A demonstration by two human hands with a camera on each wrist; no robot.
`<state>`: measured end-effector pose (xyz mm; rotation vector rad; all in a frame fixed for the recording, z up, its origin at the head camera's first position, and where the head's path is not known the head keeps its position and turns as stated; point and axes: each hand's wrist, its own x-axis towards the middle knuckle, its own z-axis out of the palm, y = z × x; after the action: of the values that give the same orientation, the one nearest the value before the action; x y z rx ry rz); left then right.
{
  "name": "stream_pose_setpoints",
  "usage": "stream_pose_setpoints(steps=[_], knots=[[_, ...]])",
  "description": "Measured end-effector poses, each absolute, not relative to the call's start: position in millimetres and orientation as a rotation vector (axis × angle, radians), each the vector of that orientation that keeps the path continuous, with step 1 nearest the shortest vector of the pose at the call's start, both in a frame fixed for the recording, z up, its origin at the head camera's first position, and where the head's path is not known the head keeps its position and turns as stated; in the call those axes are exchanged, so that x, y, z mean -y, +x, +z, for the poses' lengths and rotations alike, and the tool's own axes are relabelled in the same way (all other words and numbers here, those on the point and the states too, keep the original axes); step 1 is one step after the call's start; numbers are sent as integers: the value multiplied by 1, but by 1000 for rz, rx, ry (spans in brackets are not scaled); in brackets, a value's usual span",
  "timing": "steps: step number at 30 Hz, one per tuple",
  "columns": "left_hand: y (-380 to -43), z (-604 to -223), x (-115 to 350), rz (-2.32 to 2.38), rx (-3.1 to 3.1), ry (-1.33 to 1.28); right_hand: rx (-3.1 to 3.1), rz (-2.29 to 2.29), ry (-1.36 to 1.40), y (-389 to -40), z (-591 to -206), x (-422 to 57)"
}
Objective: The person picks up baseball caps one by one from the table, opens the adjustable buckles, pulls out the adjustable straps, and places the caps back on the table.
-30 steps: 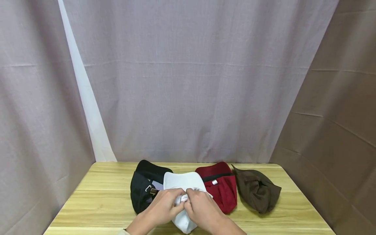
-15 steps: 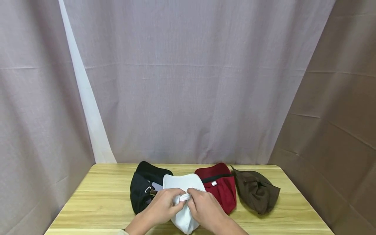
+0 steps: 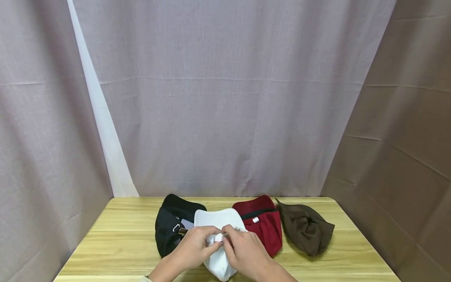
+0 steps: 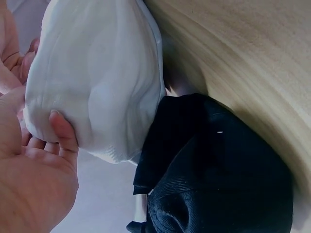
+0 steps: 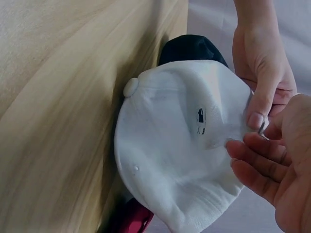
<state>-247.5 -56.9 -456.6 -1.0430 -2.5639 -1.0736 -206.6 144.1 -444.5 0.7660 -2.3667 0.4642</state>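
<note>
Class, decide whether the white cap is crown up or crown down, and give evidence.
Crown down: the right wrist view shows the white cap with its button toward the table.

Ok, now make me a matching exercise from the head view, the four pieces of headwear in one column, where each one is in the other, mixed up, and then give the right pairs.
Things:
1. black cap
2. white cap
3. red cap
4. brown hat

Places:
A. held by the left hand and the right hand
B. farthest right
C. farthest left
D. between the white cap and the brown hat

Pairs: 1-C, 2-A, 3-D, 4-B
</note>
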Motion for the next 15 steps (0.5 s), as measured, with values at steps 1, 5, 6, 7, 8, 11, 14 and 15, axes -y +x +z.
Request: stream_pose_setpoints(steps=[1, 5, 6, 7, 8, 11, 14, 15], knots=[[-247, -457, 57, -1073, 2569, -1043, 2367, 453, 770, -206, -444, -144], [-248, -456, 56, -1080, 2581, -1041, 2379, 437, 783, -205, -444, -145], [-248, -456, 56, -1081, 2587, -1039, 2384, 436, 784, -205, -444, -145], [-248, -456, 56, -1078, 2593, -1034, 2389, 438, 783, -205, -444, -145], [-249, -456, 56, -1074, 2595, -1031, 2388, 435, 785, -204, -444, -144], [-249, -456, 56, -1053, 2602, -1021, 2375, 414, 789, -204, -443, -142], [-250, -456, 55, -1027, 2597, -1021, 2372, 399, 788, -203, -442, -140], [-250, -457, 55, -1026, 2598, -1021, 2384, 406, 785, -203, -441, -139]])
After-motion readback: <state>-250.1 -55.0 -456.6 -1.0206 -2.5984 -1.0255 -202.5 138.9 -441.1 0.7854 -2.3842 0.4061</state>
